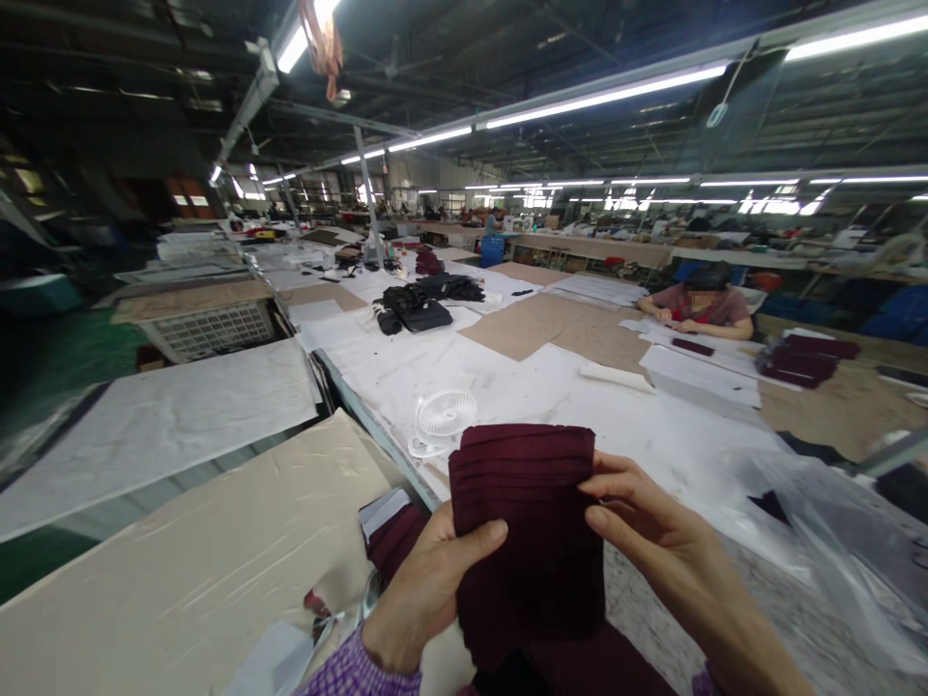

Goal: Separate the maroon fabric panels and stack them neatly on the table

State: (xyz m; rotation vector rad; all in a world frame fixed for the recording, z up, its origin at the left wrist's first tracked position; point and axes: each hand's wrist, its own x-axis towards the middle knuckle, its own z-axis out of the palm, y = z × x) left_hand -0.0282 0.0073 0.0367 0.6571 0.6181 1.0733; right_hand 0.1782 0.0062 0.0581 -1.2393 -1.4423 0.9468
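A stack of maroon fabric pieces (533, 551) is held up in front of me, its top edges fanned into several stepped layers. My left hand (442, 575) grips the stack from the left, thumb flat across the front and the other fingers hidden behind. At the right edge, my right hand (652, 527) has its thumb and fingertips closed on the border of the layers; how many layers they hold I cannot tell. More maroon cloth (601, 662) spreads below the stack. Beside my left wrist lies another maroon bundle (395, 541) with a pale grey piece on it.
A small white fan (444, 414) stands on the long white-covered table (522, 387) just beyond the stack. Black fabric bundles (420, 304) lie farther back. At right are clear plastic sheeting (833, 541), maroon piles (804, 360) and a seated person (700, 304). A cream-covered surface (195, 561) is at left.
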